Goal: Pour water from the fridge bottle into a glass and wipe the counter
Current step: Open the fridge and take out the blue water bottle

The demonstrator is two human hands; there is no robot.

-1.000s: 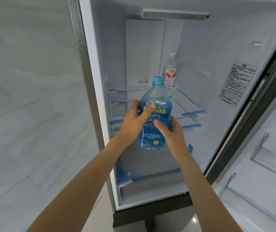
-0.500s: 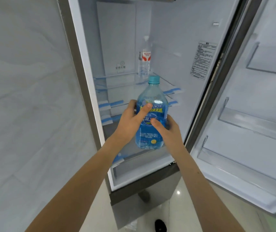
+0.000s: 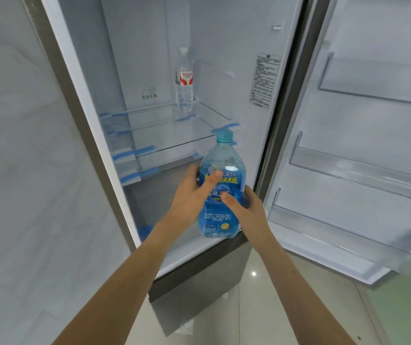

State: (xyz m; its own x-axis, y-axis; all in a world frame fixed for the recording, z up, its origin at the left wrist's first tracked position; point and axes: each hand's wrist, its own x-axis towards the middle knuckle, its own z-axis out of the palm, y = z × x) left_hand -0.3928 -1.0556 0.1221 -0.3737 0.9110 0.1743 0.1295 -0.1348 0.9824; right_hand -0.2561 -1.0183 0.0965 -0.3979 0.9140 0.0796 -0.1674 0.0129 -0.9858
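Both hands clamp the blue water bottle [image 3: 222, 192]: left hand [image 3: 189, 195] wraps its left side with the thumb laid across the label toward 1 o'clock, right hand [image 3: 246, 207] cups the right side and lower half, thumb pressed on the label front. Bottle is upright, tilted very slightly, teal cap [image 3: 224, 135] still on, held in the air in front of the open fridge [image 3: 249, 70], at centre frame, not touching any shelf. Blue label with yellow and white print faces the camera; liquid level hard to read through the tinted plastic. At 12 o'clock from the held bottle, well behind it, a clear bottle with a red-and-white label [image 3: 184, 83] stands upright on the upper glass shelf [image 3: 162, 135], near the back wall. Blue tape strips [image 3: 134, 153] sit on the shelf edges at 10 o'clock. White sticker with small print [image 3: 265, 80] on the fridge's right inner wall at 1 o'clock. Fridge door [image 3: 374, 145] swung open at 3 o'clock, its clear door bins [image 3: 361, 168] bare. Pale tiled wall [image 3: 12, 145] at 9 o'clock; glossy floor [image 3: 286, 307] at 5 o'clock.
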